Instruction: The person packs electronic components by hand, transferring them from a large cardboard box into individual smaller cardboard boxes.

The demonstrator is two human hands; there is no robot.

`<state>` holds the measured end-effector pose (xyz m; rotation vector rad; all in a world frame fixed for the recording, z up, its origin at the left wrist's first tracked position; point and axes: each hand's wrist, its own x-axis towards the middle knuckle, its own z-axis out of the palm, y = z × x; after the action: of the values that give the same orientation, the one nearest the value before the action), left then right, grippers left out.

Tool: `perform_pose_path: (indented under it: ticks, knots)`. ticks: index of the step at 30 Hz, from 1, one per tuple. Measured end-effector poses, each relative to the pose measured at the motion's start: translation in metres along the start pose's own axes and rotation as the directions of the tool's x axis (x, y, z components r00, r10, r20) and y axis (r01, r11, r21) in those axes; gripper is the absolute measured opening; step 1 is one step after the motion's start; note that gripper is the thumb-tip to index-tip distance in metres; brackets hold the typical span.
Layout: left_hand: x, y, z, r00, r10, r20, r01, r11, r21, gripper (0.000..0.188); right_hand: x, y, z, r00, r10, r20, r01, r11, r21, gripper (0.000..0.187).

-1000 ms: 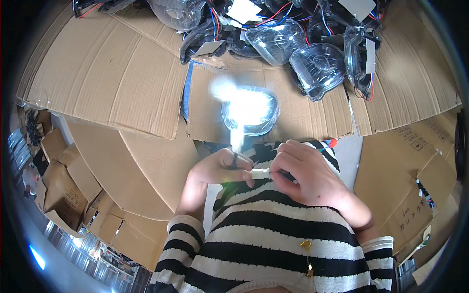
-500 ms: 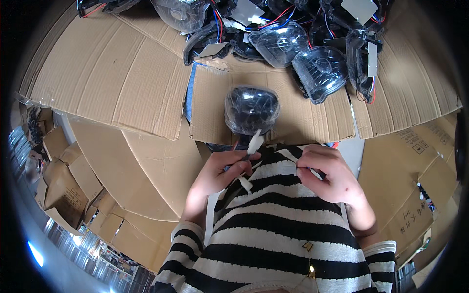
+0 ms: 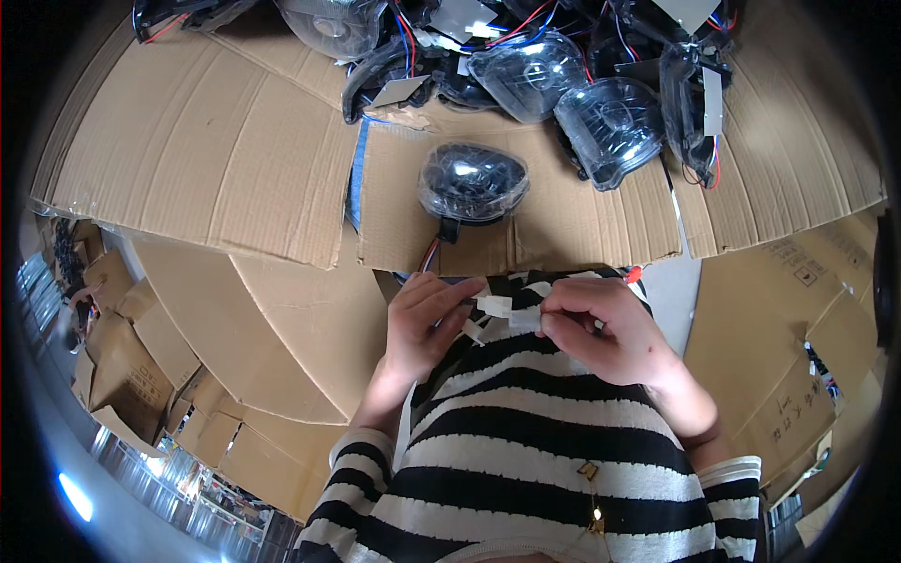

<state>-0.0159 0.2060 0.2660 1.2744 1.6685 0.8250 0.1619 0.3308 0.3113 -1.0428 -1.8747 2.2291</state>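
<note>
While the wrapped lamp (image 3: 474, 183) rests on the cardboard (image 3: 587, 230), on its near side the left hand (image 3: 422, 322) pinches a white plug (image 3: 495, 306), the right hand (image 3: 605, 330) a pale plug (image 3: 526, 319), end to end; whether they're joined, I cannot tell!

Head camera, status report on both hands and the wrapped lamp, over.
Left hand holding white connector; right hand holding pale connector. Lamp unlit on cardboard. No obstruction visible between hands.

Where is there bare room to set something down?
The left cardboard flap, left of the blue strip; middle flap, right of the wrapped lamp; right flap, beside the heaped lamps, which crowd the far middle.
</note>
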Motion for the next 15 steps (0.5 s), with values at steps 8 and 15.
perform_pose_path:
  ticks: [8,15]
  knots:
    - [-0.004,-0.008,0.002,0.987,0.147,-0.070,-0.140,0.985,0.097,0.034,-0.002,0.013,0.003,0.989,-0.115,-0.093,0.072,0.926,-0.371,0.005]
    - [0.000,-0.009,0.004,0.971,0.241,0.008,-0.230,0.917,0.327,0.036,-0.007,0.018,0.003,0.983,-0.152,-0.100,0.102,0.915,-0.390,0.006]
